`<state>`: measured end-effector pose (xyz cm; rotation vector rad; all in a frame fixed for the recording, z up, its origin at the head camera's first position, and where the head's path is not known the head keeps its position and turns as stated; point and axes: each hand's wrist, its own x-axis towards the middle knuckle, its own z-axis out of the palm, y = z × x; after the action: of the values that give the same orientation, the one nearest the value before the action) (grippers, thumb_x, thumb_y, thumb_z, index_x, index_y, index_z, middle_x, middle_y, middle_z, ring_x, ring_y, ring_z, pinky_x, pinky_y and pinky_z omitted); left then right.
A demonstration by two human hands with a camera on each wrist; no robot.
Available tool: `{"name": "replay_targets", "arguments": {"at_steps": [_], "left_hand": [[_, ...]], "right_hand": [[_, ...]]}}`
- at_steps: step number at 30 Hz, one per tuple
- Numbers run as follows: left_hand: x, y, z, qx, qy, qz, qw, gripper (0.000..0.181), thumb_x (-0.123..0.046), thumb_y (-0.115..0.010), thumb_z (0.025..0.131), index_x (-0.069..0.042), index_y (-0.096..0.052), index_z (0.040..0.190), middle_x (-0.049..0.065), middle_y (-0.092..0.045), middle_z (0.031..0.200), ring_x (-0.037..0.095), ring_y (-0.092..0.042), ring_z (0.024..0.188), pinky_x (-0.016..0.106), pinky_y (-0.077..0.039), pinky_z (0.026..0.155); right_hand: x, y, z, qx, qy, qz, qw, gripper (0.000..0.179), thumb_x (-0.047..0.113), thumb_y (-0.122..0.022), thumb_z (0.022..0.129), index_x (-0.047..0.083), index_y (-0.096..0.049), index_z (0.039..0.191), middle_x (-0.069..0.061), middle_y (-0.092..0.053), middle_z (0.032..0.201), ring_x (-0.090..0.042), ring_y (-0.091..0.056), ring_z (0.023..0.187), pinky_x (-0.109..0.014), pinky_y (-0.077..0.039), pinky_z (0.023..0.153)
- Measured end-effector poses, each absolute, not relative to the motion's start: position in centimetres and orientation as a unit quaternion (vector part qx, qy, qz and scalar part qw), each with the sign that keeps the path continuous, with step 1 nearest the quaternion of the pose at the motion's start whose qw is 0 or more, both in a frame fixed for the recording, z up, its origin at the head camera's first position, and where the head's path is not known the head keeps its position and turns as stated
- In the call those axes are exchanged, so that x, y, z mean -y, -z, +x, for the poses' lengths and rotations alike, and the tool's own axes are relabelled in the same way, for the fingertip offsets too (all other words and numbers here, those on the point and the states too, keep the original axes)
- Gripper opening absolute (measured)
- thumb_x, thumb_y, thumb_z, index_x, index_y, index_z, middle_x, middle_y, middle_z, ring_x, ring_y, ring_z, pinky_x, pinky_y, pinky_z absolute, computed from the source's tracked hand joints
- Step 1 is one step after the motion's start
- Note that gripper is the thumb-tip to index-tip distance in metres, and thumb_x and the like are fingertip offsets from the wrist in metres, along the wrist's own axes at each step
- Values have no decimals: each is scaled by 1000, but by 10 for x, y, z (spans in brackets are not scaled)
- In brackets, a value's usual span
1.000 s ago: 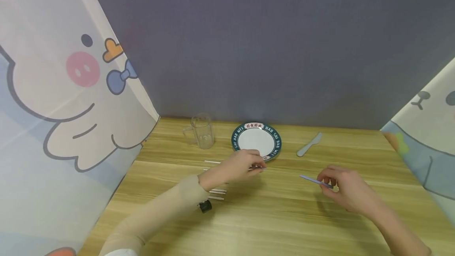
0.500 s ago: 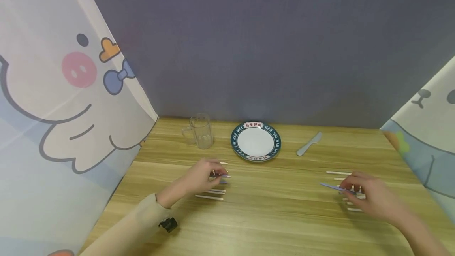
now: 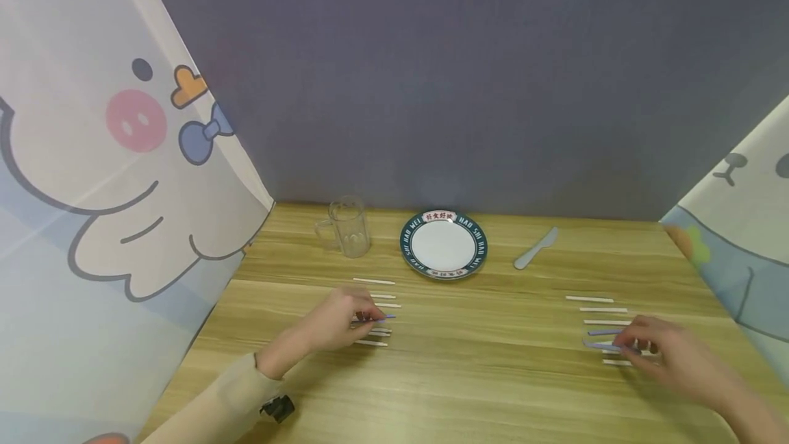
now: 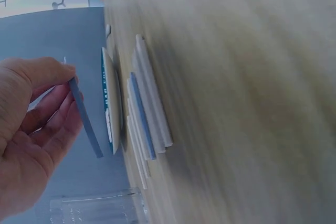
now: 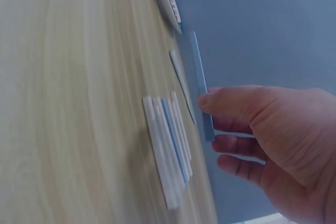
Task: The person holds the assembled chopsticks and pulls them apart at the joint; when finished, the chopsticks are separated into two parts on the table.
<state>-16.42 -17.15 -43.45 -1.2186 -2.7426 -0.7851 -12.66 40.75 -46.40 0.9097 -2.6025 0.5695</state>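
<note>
My left hand (image 3: pixel 335 321) pinches a thin blue-purple stick (image 4: pixel 86 121) between thumb and fingers, raised over a row of white sticks (image 4: pixel 152 95) on the table. One blue stick (image 4: pixel 143 116) lies within that row. On the right side, my right hand (image 3: pixel 681 365) pinches another flat blue-purple stick (image 5: pixel 200 77) by thumb and fingertips. Below it, a second row of white sticks (image 3: pixel 589 299) lies side by side, with a purple stick (image 3: pixel 605 331) among them. In the head view, the hands cover part of each row.
A clear glass mug (image 3: pixel 351 228) stands at the back left. Beside it lies a plate (image 3: pixel 444 245) with a dark green patterned rim, then a grey knife (image 3: pixel 535 249). A grey wall (image 3: pixel 456 88) rises behind the wooden table (image 3: pixel 468 375).
Both hands have moved apart and toward the near side, each with its stick. The left swung back from near the plate to the left row; the right moved right, over the right row.
</note>
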Motion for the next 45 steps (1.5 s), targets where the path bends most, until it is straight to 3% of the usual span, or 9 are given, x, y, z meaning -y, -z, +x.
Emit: {"name": "replay_targets", "arguments": {"at_steps": [2,7,9,16,22,29,38,43,45], "left_hand": [[172,436,-162,881,254,-398,10,13,-2,-80,90,-9,-83,100,-2,-77,93,3,-66,81,17,-58,72],[170,440,-158,878,246,-411,-3,11,-3,-80,90,-9,-82,99,0,-79,94,4,-70,84,14,-58,75],[170,441,-157,876,241,-418,-8,11,-3,-81,90,-9,-82,99,0,-78,93,3,-69,83,12,-57,74],[170,447,-153,876,239,-419,-32,9,-4,-81,90,-10,-81,97,-3,-74,88,-4,-60,78,9,-53,70],[169,450,-150,878,237,-409,-74,9,-7,-80,92,-10,-81,100,-3,-76,91,-9,-58,79,8,-53,71],[167,454,-149,882,237,-393,-110,8,-8,-80,94,-13,-82,100,-8,-75,90,-10,-56,77,10,-53,70],[166,461,-151,878,227,-409,-102,7,-6,-80,93,-12,-82,95,-6,-73,86,-8,-57,74,8,-50,67],[167,465,-152,879,219,-412,-96,8,-6,-80,94,-13,-82,95,-7,-74,86,-8,-58,74,7,-50,66],[167,466,-152,881,217,-410,-96,8,-6,-80,94,-13,-82,95,-7,-74,86,-8,-59,74,8,-50,67]], "right_hand": [[-412,467,-125,912,-200,320,158,42,1,-95,69,28,-73,92,23,-61,87,12,-50,77,-10,-37,60],[-423,473,-122,906,-218,324,163,43,1,-96,66,27,-73,91,21,-62,86,12,-50,76,-10,-36,61],[-428,476,-121,904,-221,326,167,46,-1,-96,61,27,-74,90,22,-62,86,12,-51,76,-10,-37,61],[-439,483,-115,908,-226,326,136,34,11,-98,67,29,-77,87,21,-63,84,14,-51,76,-9,-36,60],[-444,489,-115,897,-241,349,122,47,-3,-96,59,28,-77,89,22,-62,85,13,-47,75,-11,-33,57],[-444,495,-116,882,-260,373,126,18,26,-93,82,27,-77,90,17,-65,85,11,-51,75,-10,-36,58],[-443,498,-115,886,-272,359,110,49,-6,-96,59,27,-77,90,20,-65,85,9,-51,74,-10,-37,58],[-443,499,-116,882,-272,366,121,25,19,-96,77,28,-77,90,18,-66,85,9,-52,75,-11,-37,59],[-441,498,-116,885,-267,361,123,28,16,-97,75,28,-76,89,19,-66,85,10,-53,76,-9,-38,60]]}}
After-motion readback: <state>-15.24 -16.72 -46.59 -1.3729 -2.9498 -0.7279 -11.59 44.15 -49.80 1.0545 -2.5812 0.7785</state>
